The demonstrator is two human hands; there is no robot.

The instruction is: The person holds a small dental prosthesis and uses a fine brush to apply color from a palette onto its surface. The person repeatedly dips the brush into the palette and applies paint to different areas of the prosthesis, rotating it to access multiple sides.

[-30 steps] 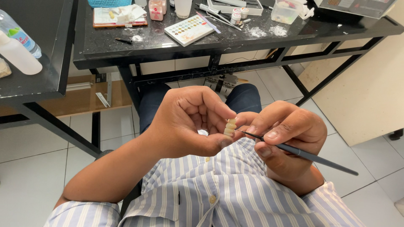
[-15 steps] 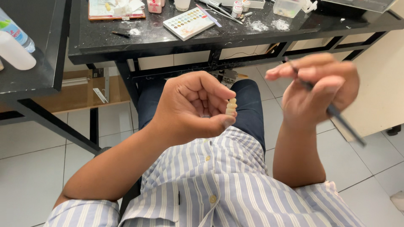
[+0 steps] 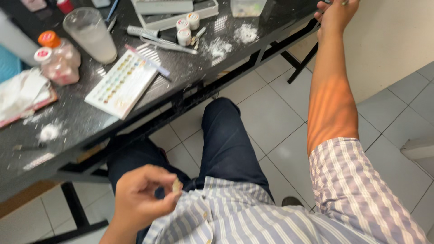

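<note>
A small pale tooth-shaped piece (image 3: 176,185) is pinched between the thumb and fingertips of the left hand (image 3: 142,199), which is held low over the lap, close to a blue-and-white striped shirt (image 3: 253,217). The right hand (image 3: 335,14) is stretched far out to the upper right, at the far end of a dark counter (image 3: 81,122) — it is cut off by the frame's top edge, and a thin tool seems to be gripped in it, though how the fingers close cannot be told. The two hands are well apart.

On the counter, a white rectangular palette of small coloured wells (image 3: 121,83) is laid at an angle, with a slim brush (image 3: 147,60) across its upper corner. Behind it, a cloudy glass tumbler (image 3: 91,35) and two small orange-capped bottles (image 3: 56,56) are seen. Three little round jars (image 3: 186,28) and patches of white powder (image 3: 220,45) are scattered further right. Dark trousers (image 3: 226,140) and a pale tiled floor (image 3: 271,113) are visible below.
</note>
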